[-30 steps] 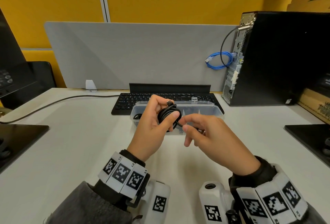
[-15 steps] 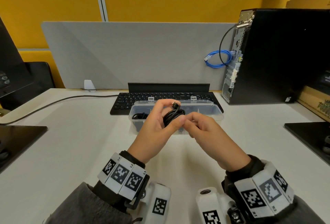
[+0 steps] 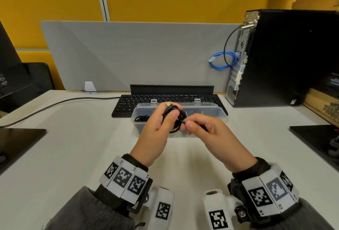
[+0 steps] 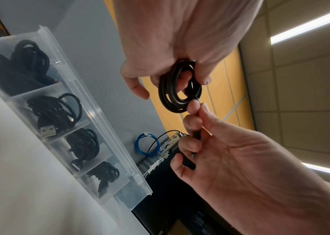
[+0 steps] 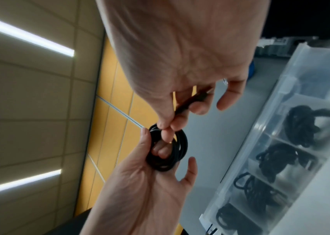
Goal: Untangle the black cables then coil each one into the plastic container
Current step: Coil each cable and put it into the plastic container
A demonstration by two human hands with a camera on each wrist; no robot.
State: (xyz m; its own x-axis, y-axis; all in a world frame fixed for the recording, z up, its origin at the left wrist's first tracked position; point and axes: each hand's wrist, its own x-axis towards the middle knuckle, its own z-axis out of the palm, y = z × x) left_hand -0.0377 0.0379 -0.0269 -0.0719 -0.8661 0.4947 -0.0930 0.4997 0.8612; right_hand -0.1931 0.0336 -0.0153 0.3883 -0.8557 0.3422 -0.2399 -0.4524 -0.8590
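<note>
A small coil of black cable [image 3: 174,119] is gripped in my left hand [image 3: 170,113], thumb in front and fingers through the loop, just above the plastic container [image 3: 219,113]. A metal plug [image 3: 167,104] sticks up from the coil. My right hand [image 3: 187,123] pinches the cable's loose end right beside the coil. In the left wrist view the coil [image 4: 180,89] hangs from my left hand [image 4: 171,47], with the right hand [image 4: 193,111] pinching below it. The container [image 4: 104,122] has several compartments with coiled black cables [image 4: 53,109]. In the right wrist view, the right hand [image 5: 166,127] pinches at the coil [image 5: 169,153].
A black keyboard [image 3: 165,99] lies just behind the container. A black computer tower [image 3: 284,55] with a blue cable [image 3: 222,60] stands at the back right. A grey divider [image 3: 137,55] closes the back. A dark cord [image 3: 55,103] runs along the left of the desk.
My right hand has moved in to the coil and now pinches the loose end beside my left thumb. Both hands have risen slightly toward the container.
</note>
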